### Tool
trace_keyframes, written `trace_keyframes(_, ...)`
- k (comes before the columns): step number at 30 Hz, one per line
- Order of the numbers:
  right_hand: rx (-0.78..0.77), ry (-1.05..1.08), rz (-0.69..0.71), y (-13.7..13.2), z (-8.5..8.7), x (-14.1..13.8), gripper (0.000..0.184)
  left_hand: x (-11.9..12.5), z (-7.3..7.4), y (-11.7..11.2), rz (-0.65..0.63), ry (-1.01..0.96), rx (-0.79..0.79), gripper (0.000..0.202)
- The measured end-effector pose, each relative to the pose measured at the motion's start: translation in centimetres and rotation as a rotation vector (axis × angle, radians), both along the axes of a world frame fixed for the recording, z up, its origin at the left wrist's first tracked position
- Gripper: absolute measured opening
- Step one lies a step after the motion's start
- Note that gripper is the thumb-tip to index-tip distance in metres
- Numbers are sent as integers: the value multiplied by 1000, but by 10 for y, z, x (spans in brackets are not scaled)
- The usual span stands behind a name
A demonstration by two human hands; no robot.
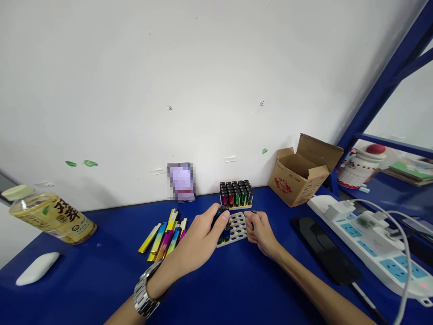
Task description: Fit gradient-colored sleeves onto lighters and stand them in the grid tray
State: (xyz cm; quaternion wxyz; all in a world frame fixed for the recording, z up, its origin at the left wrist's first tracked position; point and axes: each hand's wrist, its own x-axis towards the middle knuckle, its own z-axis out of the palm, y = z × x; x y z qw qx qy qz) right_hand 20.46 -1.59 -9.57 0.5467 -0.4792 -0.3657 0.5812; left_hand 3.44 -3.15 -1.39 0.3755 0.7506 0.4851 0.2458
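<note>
A pale tray with holes (pixel 238 225) lies on the blue table between my hands. Dark lighters (pixel 226 234) stand at its left end, partly covered by my left hand (pixel 206 228). Between that hand's thumb and fingers is a dark-topped lighter (pixel 220 211). My right hand (pixel 260 229) is closed in a fist at the tray's right edge; a small black lighter top (pixel 254 211) pokes out of it. Behind the tray, a full rack of black-topped lighters (pixel 237 195) stands upright. To the left lies a loose pile of colourful lighters (pixel 165 238), partly hidden by my left forearm.
An open cardboard box (pixel 291 183) stands at the back right, near a white power strip (pixel 363 246) with chargers. A black phone (pixel 326 248) lies right of my arm. Another phone (pixel 182 180) leans on the wall. A bottle (pixel 54 216) and white mouse (pixel 38 268) are left.
</note>
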Motion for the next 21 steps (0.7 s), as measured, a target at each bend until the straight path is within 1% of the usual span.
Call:
trace_keyframes(3, 4, -6, 38, -1, 1, 1, 39, -1, -1, 1, -12, -30, -9, 42)
trace_keyframes(6, 12, -16, 53, -1, -2, 1, 39, -2, -2, 2, -14, -85, -20, 47)
trace_keyframes(11, 39, -63, 0, -1, -8, -1, 35, -3, -4, 4, 43, -149, -50, 49)
trace_keyframes(14, 33, -82, 12, -1, -8, -1, 37, -5, -6, 6, 36, -155, -16, 45)
trace_keyframes(18, 44, -90, 31, -2, -8, -1, 42, -5, -11, 8, 11, -156, 31, 31)
trace_keyframes(21, 62, -123, 45, -1, -9, -1, 42, -4, -12, 8, 47, -198, 44, 28)
